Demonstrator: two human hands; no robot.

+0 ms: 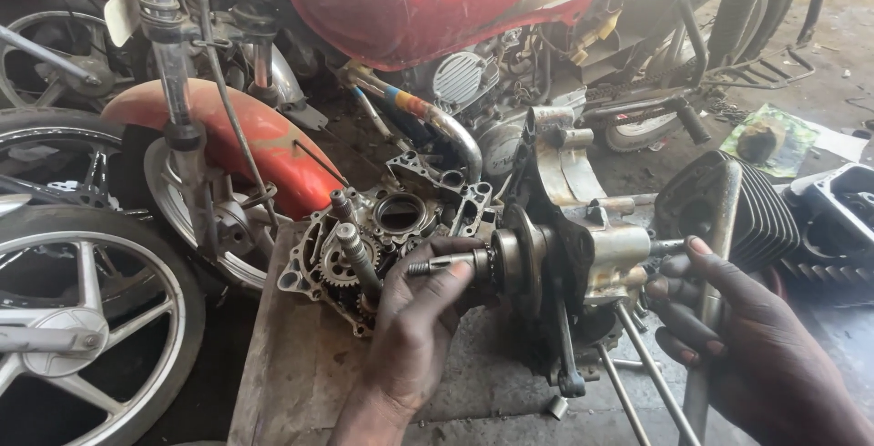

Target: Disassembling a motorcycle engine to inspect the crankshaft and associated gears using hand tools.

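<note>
Left hand [414, 319], lower centre of the frame, clamped around a greasy steel crankshaft stub [446, 262]. Right hand [746, 337], lower right, fingers closed on the grimy metal engine crankcase half [583, 246], centre right. Behind, centre left: open geared crankcase half [364, 246] on a concrete slab [300, 364].

Greasy crankshaft assembly [555, 255] held level above the workbench [300, 382].

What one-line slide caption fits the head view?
Left hand grips a crankshaft end, right hand steadies the opposite side, beside an open gearbox case and red motorcycle.
</note>
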